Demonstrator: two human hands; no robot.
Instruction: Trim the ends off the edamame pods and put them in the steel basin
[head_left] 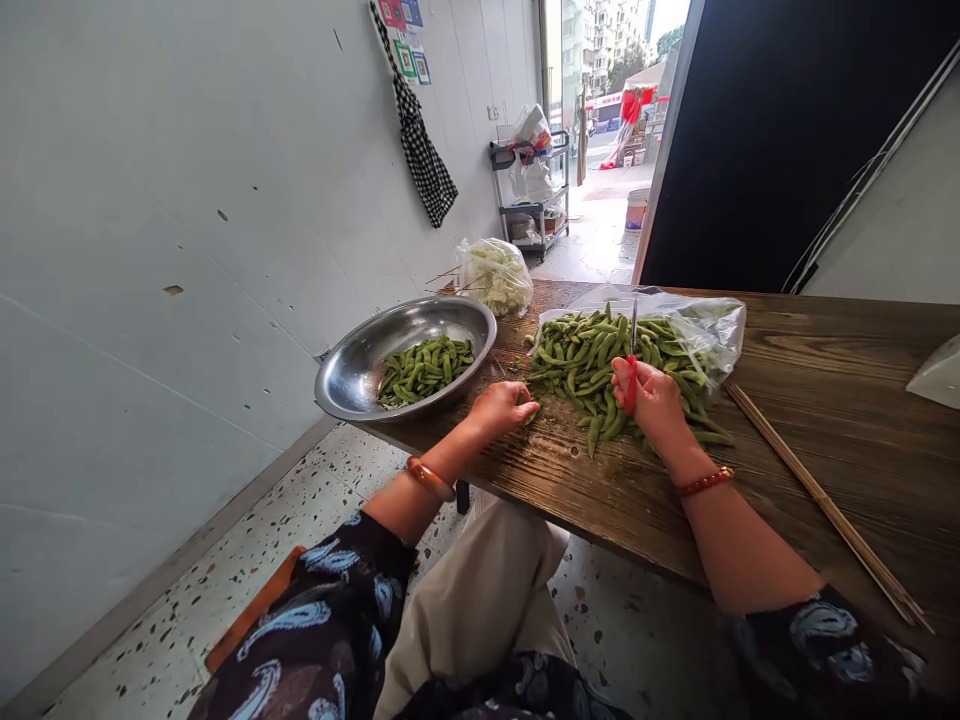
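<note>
My right hand (654,400) is closed around the red handles of a pair of scissors (631,388), whose blades point upward. It is over the near side of a heap of green edamame pods (589,355), which spills from a clear plastic bag (716,335). My left hand (501,410) is low over the table between the heap and a steel basin (337,385). Its fingers are pinched, and a bit of a green pod shows at the fingertips, mostly hidden. More pods (427,370) lie inside the basin.
The wooden table (840,400) carries a bundle of thin wooden sticks (825,500) on the right. A tied bag of pale vegetable pieces (495,275) stands behind the basin. A white wall (187,200) runs along the left. A cart (532,210) stands by the doorway.
</note>
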